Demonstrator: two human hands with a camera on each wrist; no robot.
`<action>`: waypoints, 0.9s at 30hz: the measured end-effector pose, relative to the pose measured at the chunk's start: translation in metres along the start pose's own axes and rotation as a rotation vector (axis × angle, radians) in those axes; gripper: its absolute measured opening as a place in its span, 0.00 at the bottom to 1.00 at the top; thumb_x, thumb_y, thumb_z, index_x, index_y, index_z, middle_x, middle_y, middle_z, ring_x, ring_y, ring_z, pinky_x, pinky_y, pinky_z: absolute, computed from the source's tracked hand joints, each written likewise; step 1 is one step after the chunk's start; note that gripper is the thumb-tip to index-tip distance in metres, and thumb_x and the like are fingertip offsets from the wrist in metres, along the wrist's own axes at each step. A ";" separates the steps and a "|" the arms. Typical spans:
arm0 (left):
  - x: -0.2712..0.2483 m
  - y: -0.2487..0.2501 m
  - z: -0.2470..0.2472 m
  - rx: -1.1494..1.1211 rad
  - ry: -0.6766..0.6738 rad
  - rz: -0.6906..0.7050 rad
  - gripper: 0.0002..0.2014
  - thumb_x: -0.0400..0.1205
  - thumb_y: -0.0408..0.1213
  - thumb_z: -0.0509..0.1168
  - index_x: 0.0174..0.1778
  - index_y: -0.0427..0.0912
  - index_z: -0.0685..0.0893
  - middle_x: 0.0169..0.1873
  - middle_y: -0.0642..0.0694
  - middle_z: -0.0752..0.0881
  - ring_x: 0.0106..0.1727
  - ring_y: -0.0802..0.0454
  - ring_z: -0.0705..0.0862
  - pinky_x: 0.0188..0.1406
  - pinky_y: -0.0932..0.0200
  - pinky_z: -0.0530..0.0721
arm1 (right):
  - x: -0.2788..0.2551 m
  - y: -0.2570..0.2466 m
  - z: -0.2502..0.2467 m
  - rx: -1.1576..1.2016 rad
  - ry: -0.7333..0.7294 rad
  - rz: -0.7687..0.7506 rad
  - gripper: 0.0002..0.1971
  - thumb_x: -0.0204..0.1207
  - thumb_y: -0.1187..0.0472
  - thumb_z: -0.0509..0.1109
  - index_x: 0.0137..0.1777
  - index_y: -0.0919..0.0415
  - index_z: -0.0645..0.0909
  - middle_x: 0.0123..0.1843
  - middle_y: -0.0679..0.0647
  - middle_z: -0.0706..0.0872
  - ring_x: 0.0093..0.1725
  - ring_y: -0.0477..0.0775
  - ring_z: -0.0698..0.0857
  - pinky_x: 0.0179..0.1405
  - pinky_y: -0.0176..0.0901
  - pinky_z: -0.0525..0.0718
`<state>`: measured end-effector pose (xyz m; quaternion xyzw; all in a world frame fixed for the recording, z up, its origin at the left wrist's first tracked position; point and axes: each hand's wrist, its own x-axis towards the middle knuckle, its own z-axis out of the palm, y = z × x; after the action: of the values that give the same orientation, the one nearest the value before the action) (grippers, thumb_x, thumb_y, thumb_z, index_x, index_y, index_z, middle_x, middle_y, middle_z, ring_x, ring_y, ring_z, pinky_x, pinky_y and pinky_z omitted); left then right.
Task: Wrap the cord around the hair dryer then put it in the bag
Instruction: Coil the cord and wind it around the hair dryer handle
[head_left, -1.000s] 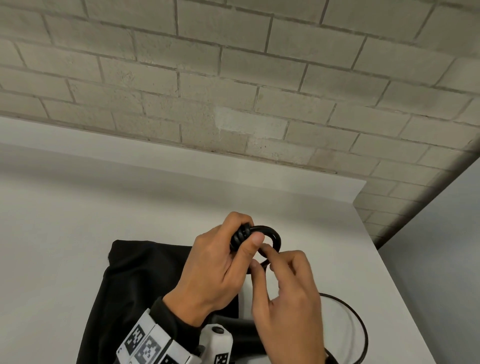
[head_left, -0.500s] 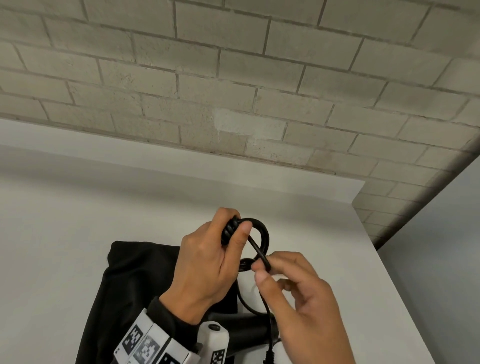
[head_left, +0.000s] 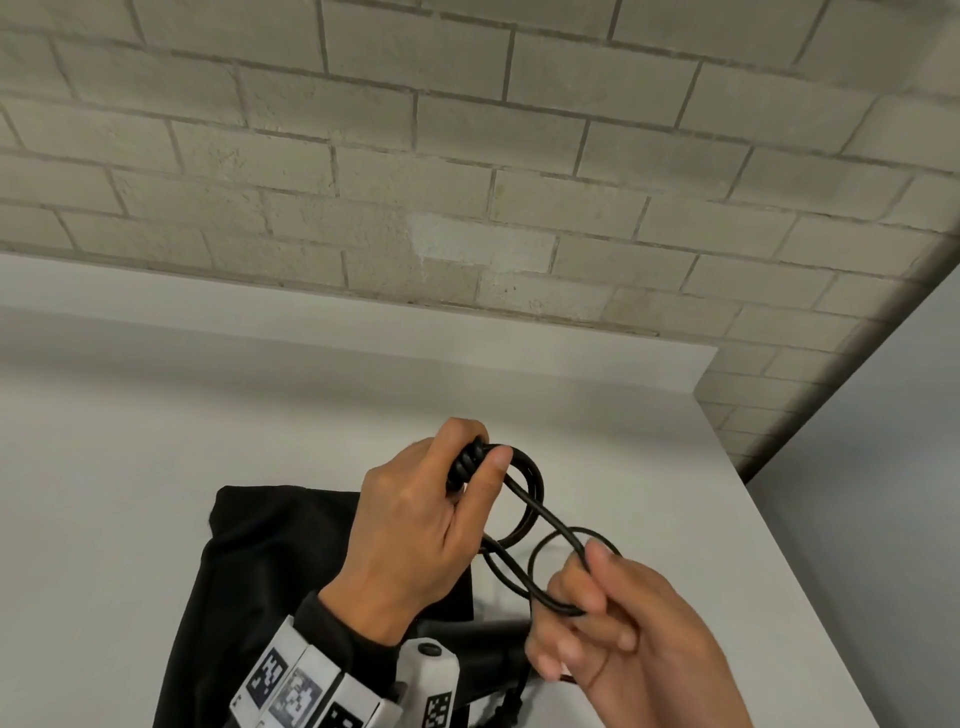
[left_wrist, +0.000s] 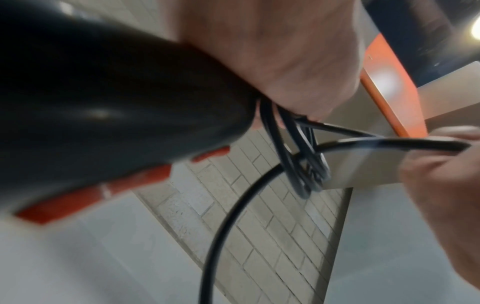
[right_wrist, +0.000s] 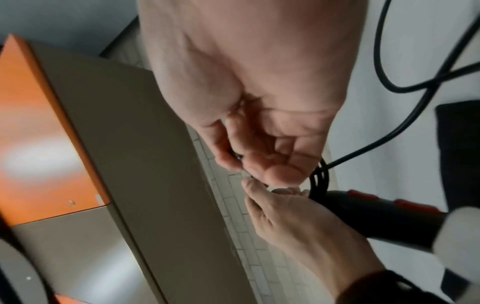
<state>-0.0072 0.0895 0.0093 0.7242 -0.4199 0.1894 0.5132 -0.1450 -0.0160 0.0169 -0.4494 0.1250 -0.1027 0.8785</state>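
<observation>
My left hand (head_left: 479, 451) grips the handle end of the black hair dryer (left_wrist: 103, 98), thumb pressing several turns of black cord (head_left: 524, 499) against it. The left wrist view shows red buttons (left_wrist: 145, 176) along the handle. My right hand (head_left: 584, 571) pinches the cord between thumb and fingers, lower right of the left hand, drawing a loop out between them. More cord (right_wrist: 389, 82) hangs slack over the table. The dryer's body (head_left: 483, 636) lies dark under my wrists. The black bag (head_left: 260, 571) lies flat on the table beneath my left forearm.
The white table (head_left: 156, 467) runs back to a brick wall (head_left: 467, 156); its right edge falls off close to my right hand. An orange and beige panel (right_wrist: 46, 133) shows overhead in the wrist views.
My right hand has pulled away from the left thumb, down and to the right, stretching the cord into a longer loop. The left hand has kept its grip and risen slightly.
</observation>
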 end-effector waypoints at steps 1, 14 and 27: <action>0.001 0.000 0.000 -0.003 -0.001 -0.001 0.15 0.87 0.55 0.53 0.47 0.49 0.76 0.25 0.59 0.70 0.24 0.58 0.71 0.23 0.62 0.72 | -0.002 0.003 0.001 -0.163 0.041 -0.061 0.23 0.56 0.41 0.83 0.23 0.59 0.78 0.17 0.47 0.65 0.25 0.55 0.70 0.30 0.43 0.73; 0.002 -0.006 0.000 -0.021 0.008 -0.033 0.15 0.86 0.55 0.54 0.47 0.47 0.78 0.23 0.62 0.67 0.24 0.62 0.69 0.26 0.68 0.68 | -0.007 0.031 -0.012 -0.482 0.165 -0.434 0.20 0.68 0.34 0.73 0.39 0.52 0.87 0.31 0.60 0.90 0.54 0.61 0.90 0.61 0.42 0.84; 0.003 -0.006 -0.001 0.009 0.020 -0.028 0.18 0.87 0.56 0.53 0.46 0.46 0.78 0.23 0.61 0.68 0.24 0.61 0.70 0.26 0.71 0.69 | -0.016 0.000 -0.044 -0.374 -0.248 -0.173 0.14 0.72 0.56 0.78 0.38 0.66 0.81 0.31 0.61 0.79 0.27 0.57 0.81 0.32 0.50 0.79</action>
<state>-0.0007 0.0899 0.0084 0.7303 -0.4038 0.1913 0.5167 -0.1739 -0.0450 -0.0061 -0.6226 -0.0061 -0.0968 0.7765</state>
